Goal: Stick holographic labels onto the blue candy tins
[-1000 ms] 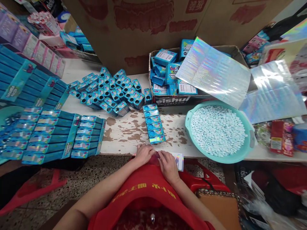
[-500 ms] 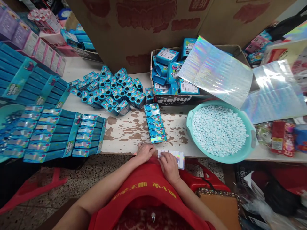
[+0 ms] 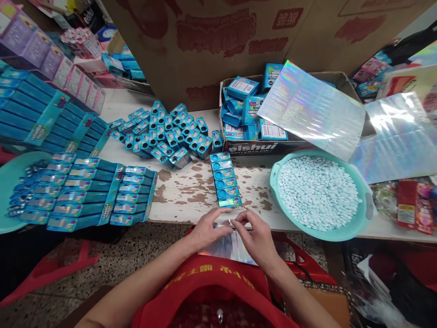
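Over my lap lies a shiny holographic sticker sheet [image 3: 218, 248], its right part partly covered by my right hand. My left hand [image 3: 209, 228] is above the sheet's upper left, fingers stretched and thumb apart, the thumb near its upper edge. Thumb and forefinger of my right hand [image 3: 254, 237] are pinched together at a small shiny sticker [image 3: 230, 222], which shows only in part. Just beyond my fingertips stands a short row of blue candy boxes [image 3: 226, 182] with round recesses on top. The nearest box has a shiny strip on it.
A turquoise basin [image 3: 273, 182] of pale candies stands at right. Behind it are a carton [image 3: 252, 149] of blue boxes and loose holographic sheets [image 3: 314, 109]. Loose open-topped boxes [image 3: 167, 132] cluster at centre left. Stacked box trays [image 3: 85, 191] and another basin [image 3: 10, 168] are at left.
Both hands have moved up and forward from my lap. My left hand has spread its fingers, and my right thumb and forefinger are now pinched. More of the sticker sheet shows.
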A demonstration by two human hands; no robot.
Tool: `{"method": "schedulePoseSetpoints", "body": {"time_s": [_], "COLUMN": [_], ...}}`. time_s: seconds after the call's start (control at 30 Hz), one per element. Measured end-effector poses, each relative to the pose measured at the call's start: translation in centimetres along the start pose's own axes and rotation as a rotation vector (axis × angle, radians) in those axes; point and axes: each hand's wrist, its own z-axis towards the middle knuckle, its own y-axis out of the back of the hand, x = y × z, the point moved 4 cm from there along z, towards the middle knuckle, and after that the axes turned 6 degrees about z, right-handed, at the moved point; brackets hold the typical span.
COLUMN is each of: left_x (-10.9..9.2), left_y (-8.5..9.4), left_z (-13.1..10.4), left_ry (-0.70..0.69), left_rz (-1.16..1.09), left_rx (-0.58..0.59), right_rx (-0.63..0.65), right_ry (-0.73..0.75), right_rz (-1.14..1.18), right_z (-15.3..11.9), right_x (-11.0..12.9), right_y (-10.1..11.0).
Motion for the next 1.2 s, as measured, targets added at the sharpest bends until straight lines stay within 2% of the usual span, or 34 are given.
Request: {"method": "schedulePoseSetpoints", "body": {"time_s": [0.1, 0.23, 0.3, 0.47, 0.53, 0.6, 0.73, 0.83, 0.9, 0.97, 1.03, 1.13, 1.2], "left_x": [0.5, 1.6, 1.8, 2.9, 3.6, 4.3, 4.9, 4.8, 4.5, 3.8, 2.9, 1.8, 1.8], "left_y": [0.1, 1.2, 1.9, 3.1, 3.0, 2.6, 1.9, 2.1, 2.6, 3.1, 3.0, 2.2, 2.1], "left_z": [1.1, 2.4, 3.1, 5.4, 6.2, 6.7, 7.6, 8.1, 8.1, 7.6, 6.8, 5.9, 5.6], "left_ry": [0.103, 0.156, 0.165, 0.117, 0.123, 0.168, 0.364, 0.501, 0.530, 0.499, 0.414, 0.287, 0.276], "left_rz": [-0.172, -0.229, -0.226, -0.088, -0.048, -0.108, -0.259, -0.045, 0.161, 0.414, 0.678, 0.866, 0.893], "left_rx": [-0.010, -0.077, -0.080, -0.145, -0.174, -0.171, -0.091, -0.018, -0.040, -0.115, -0.143, -0.064, 0.011], "right_rx": [-0.032, -0.077, -0.140, -0.334, -0.353, -0.372, -0.412, -0.390, -0.367, -0.360, -0.368, -0.393, -0.399], "right_ry": [-0.074, -0.229, -0.260, -0.150, -0.172, -0.205, -0.261, -0.320, -0.304, -0.256, -0.225, -0.235, -0.263], "right_rz": [0.102, 0.204, 0.143, -0.137, -0.122, -0.066, -0.004, 0.009, -0.003, -0.006, -0.009, -0.030, 0.018], "right_z": [1.6, 3.2, 3.9, 5.6, 6.0, 6.3, 6.6, 6.7, 6.7, 6.4, 6.2, 6.2, 6.3], "right_x": [-0.3, -2.5, -3.8, -5.4, -6.3, -7.1, -8.1, -8.5, -8.4, -8.2, -8.2, -8.4, -8.6], "right_y": [-0.5, -2.1, -2.8, -3.8, -4.3, -4.6, -4.7, -4.4, -4.3, -4.3, -4.4, -4.5, -4.4]}}
